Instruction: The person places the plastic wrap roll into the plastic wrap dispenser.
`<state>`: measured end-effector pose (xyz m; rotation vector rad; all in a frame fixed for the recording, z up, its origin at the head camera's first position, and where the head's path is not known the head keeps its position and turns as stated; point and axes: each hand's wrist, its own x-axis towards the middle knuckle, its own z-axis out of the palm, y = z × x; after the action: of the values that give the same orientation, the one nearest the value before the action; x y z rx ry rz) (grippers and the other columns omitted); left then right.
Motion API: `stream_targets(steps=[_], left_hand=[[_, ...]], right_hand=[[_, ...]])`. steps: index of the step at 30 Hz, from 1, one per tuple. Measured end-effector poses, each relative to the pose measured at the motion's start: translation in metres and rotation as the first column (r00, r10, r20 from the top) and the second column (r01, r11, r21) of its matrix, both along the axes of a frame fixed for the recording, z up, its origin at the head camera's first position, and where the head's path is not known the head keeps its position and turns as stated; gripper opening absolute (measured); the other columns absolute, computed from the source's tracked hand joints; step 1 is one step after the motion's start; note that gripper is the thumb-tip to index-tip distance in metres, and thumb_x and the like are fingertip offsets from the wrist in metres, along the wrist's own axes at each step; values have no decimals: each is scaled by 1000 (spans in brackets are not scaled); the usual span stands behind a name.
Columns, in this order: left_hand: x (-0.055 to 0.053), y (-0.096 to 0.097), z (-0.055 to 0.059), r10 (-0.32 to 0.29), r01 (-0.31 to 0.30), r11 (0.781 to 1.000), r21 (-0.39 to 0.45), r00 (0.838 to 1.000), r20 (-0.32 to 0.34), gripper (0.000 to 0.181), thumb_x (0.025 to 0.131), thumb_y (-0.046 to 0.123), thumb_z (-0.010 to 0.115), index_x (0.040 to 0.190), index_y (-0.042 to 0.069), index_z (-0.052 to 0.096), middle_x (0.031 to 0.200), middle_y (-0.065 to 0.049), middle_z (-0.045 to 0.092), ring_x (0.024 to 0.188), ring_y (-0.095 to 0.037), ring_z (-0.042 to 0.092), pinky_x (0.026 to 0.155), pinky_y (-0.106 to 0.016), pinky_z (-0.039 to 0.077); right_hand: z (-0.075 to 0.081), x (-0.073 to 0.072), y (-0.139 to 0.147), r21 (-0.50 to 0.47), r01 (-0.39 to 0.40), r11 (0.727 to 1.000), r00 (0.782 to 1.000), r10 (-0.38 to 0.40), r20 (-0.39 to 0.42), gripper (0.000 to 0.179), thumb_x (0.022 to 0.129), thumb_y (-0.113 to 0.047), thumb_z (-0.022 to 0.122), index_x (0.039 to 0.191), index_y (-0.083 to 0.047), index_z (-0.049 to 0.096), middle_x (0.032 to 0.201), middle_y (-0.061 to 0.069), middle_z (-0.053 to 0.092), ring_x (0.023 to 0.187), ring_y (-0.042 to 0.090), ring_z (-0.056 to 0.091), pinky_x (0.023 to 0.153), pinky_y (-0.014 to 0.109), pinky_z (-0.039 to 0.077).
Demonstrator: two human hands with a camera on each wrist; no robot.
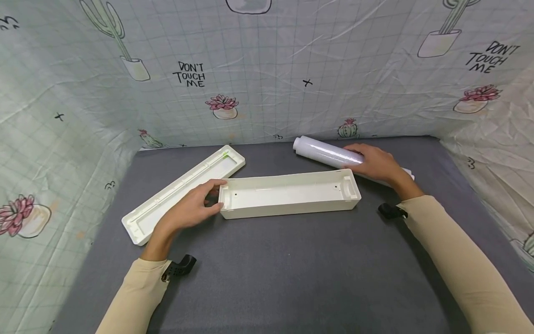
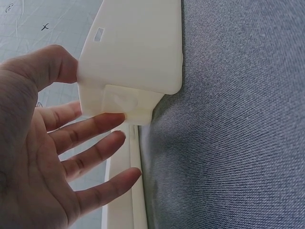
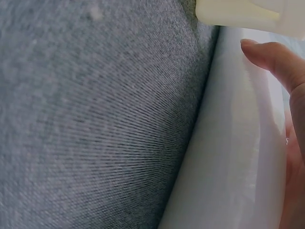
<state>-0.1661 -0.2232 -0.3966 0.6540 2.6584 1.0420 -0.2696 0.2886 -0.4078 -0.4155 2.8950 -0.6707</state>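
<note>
A long white plastic box (image 1: 288,197), open at the top, lies across the middle of the table. My left hand (image 1: 189,208) holds its left end, thumb at the front and fingers at the back corner. In the left wrist view the thumb and nearest fingers (image 2: 90,129) touch the box's end (image 2: 128,52), while the other fingers are spread apart. Behind the box's right end, my right hand (image 1: 375,162) grips a roll of plastic wrap (image 1: 323,152) lying at a slant. The right wrist view has the thumb on the roll (image 3: 228,143), with the other fingers mostly hidden behind it.
A long white lid (image 1: 179,192) with a green mark lies diagonally at the left, partly behind my left hand. Grey cloth (image 1: 292,269) covers the table. A printed curtain (image 1: 267,60) hangs behind the table and along both sides.
</note>
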Motion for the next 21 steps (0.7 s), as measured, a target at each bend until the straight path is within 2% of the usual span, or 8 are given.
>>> stream_targets(steps=[8, 13, 21], left_hand=[[1, 0, -1, 0, 0, 1000, 1, 1000, 0, 58, 97, 12, 66, 150, 2, 43, 141, -19, 55, 123, -35, 59, 98, -53, 49], [2, 0, -2, 0, 0, 1000, -10, 1000, -4, 60, 96, 14, 67, 150, 3, 43, 140, -18, 56, 122, -34, 59, 98, -53, 49], [2, -2, 0, 7, -7, 1000, -8, 1000, -5, 60, 96, 13, 68, 150, 3, 43, 138, -19, 57, 122, -34, 60, 98, -54, 48]], right_hand=[[4, 0, 0, -3, -49, 999, 998, 49, 32, 66, 93, -49, 70, 147, -16, 52, 141, 17, 57, 116, 35, 57, 90, 57, 43], [7, 2, -2, -16, -49, 999, 997, 50, 54, 64, 93, -43, 72, 146, -13, 52, 137, 19, 59, 112, 34, 58, 89, 54, 44], [8, 2, -11, 58, -3, 998, 1000, 3, -4, 64, 89, -42, 75, 143, -14, 55, 135, 20, 61, 111, 37, 60, 84, 59, 47]])
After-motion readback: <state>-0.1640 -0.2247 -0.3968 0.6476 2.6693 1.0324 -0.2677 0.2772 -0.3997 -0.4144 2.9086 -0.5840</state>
